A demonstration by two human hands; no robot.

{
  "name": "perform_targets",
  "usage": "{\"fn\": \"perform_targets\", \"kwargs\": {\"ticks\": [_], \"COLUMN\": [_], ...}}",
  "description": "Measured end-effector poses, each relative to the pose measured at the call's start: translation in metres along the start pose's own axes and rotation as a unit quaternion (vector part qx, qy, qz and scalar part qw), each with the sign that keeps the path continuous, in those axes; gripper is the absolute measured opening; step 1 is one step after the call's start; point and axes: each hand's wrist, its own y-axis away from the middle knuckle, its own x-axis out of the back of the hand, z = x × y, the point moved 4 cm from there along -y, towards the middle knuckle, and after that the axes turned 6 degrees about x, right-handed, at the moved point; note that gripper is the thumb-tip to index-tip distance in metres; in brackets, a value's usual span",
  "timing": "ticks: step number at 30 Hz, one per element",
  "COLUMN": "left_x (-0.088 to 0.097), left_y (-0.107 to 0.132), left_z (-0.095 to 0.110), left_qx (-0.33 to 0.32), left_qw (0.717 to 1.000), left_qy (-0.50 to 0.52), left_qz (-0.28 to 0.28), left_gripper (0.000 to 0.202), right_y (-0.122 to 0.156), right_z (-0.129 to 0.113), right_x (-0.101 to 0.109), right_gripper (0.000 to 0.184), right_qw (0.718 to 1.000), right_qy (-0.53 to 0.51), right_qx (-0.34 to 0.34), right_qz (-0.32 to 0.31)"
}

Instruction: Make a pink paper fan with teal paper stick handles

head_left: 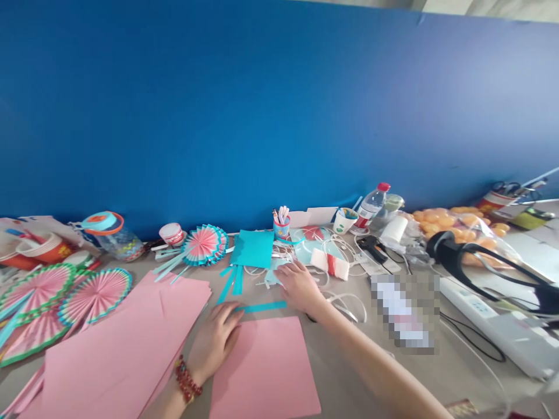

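Observation:
My left hand (213, 340), with a beaded bracelet (187, 379) at the wrist, lies with its fingers stretched out at the upper left corner of a square pink sheet (266, 366). Just beyond its fingertips is a narrow teal paper strip (264, 306). My right hand (297, 285) reaches farther forward, fingers extended over pale blue paper scraps (273, 273); whether it touches them I cannot tell. Left of it lies a teal paper square (252, 249) with several teal strips (237, 280) sticking out toward me.
Large pink sheets (117, 343) cover the left, beside pleated paper fans (96, 295). A pen cup (282, 227), a paper cup (345, 221) and a bottle (371, 206) stand near the blue partition (262, 116). Cables, a power strip (476, 305) and black headgear (493, 267) occupy the right.

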Motion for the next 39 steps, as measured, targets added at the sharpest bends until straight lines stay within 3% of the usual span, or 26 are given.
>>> {"fn": "perform_targets", "kwargs": {"ticks": [3,8,11,14,19,23,26,30,36,39], "left_x": [-0.002,-0.001,0.001,0.003,0.006,0.007,0.006,0.005,0.007,0.008], "left_y": [0.001,0.000,-0.002,-0.003,-0.004,-0.005,-0.004,-0.004,-0.005,-0.005], "left_z": [-0.003,-0.004,-0.002,0.000,0.001,0.001,-0.001,-0.002,-0.002,-0.002], "left_qx": [-0.003,-0.001,0.004,0.009,0.014,0.011,0.004,-0.005,-0.013,-0.014], "left_qw": [1.000,1.000,1.000,1.000,0.999,0.999,0.999,0.999,0.998,0.998], "left_qy": [0.002,0.004,0.011,0.025,0.048,0.053,0.052,0.048,0.055,0.057], "left_qz": [0.005,0.006,-0.001,0.005,0.011,-0.001,-0.014,-0.012,-0.009,-0.014], "left_gripper": [0.032,0.032,0.030,0.029,0.028,0.029,0.030,0.031,0.035,0.034], "right_y": [-0.002,0.014,0.024,0.020,-0.010,-0.041,-0.059,-0.076,-0.096,-0.099], "right_z": [0.016,0.069,0.085,0.075,0.036,0.021,0.018,0.026,0.054,0.059], "right_x": [0.012,0.057,0.075,0.065,0.020,-0.007,-0.018,-0.010,0.035,0.043], "right_gripper": [0.018,0.032,0.031,0.030,0.035,0.044,0.036,0.024,0.035,0.039], "right_qw": [0.999,0.982,0.959,0.973,0.997,0.997,0.996,0.996,0.985,0.976], "right_qy": [0.004,0.035,0.064,0.036,-0.038,-0.049,-0.052,-0.051,-0.049,-0.048], "right_qx": [-0.018,-0.113,-0.144,-0.114,-0.017,0.034,0.056,0.035,-0.078,-0.123], "right_qz": [0.036,0.145,0.236,0.197,0.062,0.041,0.037,0.056,0.145,0.172]}}
